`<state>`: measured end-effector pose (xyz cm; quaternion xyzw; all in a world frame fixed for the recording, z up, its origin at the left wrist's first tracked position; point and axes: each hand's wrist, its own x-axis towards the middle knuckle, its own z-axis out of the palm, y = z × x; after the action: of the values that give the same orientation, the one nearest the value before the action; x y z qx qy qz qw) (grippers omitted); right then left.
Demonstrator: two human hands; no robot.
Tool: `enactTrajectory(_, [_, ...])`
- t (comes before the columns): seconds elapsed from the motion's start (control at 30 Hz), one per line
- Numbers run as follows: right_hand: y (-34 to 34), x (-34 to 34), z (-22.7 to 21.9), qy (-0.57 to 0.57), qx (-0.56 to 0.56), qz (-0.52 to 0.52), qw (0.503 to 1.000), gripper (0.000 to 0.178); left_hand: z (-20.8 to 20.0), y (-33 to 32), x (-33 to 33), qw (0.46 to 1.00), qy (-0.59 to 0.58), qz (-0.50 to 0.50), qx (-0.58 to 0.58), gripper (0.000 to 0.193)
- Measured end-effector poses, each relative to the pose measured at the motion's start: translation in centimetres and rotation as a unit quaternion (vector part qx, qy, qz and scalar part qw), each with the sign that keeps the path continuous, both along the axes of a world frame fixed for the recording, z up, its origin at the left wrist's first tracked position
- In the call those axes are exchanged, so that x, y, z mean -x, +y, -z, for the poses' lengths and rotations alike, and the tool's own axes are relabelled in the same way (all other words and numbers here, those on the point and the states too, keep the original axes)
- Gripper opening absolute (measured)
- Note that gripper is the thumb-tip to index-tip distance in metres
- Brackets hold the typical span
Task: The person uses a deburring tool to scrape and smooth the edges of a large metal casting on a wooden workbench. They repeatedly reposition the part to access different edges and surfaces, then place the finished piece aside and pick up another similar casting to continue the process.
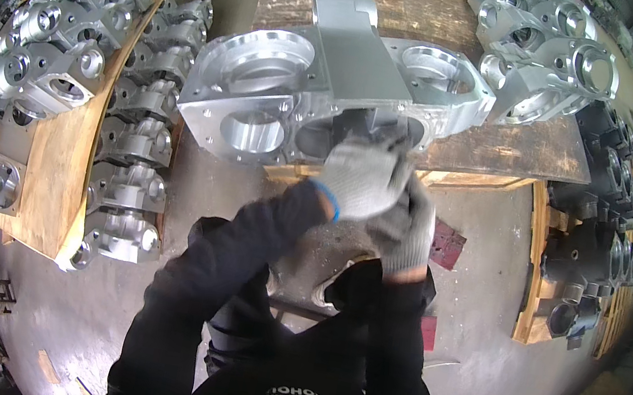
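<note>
A large silver machined metal casting (362, 57) with wide round bores lies on the wooden bench top in front of me. Both my hands wear pale knit gloves and meet at the near face of this casting, by its middle recess. My left hand (362, 178), with a blue band at the glove's cuff, is closed, its fingertips close to the recess. Against it and slightly lower, my right hand (410, 229) is curled closed too. The fingers are partly hidden and a little blurred; what they grip, if anything, does not show.
More silver castings (544, 60) crowd the bench (511, 151) at the far right. On the left, castings stand on a wooden board (53, 177), with a row of others (142, 141) beside it. Dark castings (590, 254) sit on a pallet at right. Red pieces (446, 246) lie on the floor.
</note>
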<state>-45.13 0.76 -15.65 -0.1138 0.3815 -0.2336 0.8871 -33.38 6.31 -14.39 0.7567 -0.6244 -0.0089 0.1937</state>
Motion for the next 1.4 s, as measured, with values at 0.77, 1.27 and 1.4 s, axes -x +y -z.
enactTrajectory(0.77, [-0.6, -0.4, -0.4, -0.096, -0.039, -0.019, 0.994, 0.022, 0.0, -0.8, -0.6, 0.984, 0.174, 0.04, -0.012, 0.043])
enactTrajectory(1.27, [0.7, 0.3, 0.2, -0.123, 0.138, -0.019, 0.983, 0.042, 1.0, 0.2, -0.7, 0.967, 0.254, 0.019, -0.004, 0.044])
enactTrajectory(1.4, [0.8, -1.2, -0.2, -0.156, 0.13, -0.04, 0.978, 0.039, 2.6, -0.3, -1.4, 0.929, 0.364, 0.035, 0.056, 0.046])
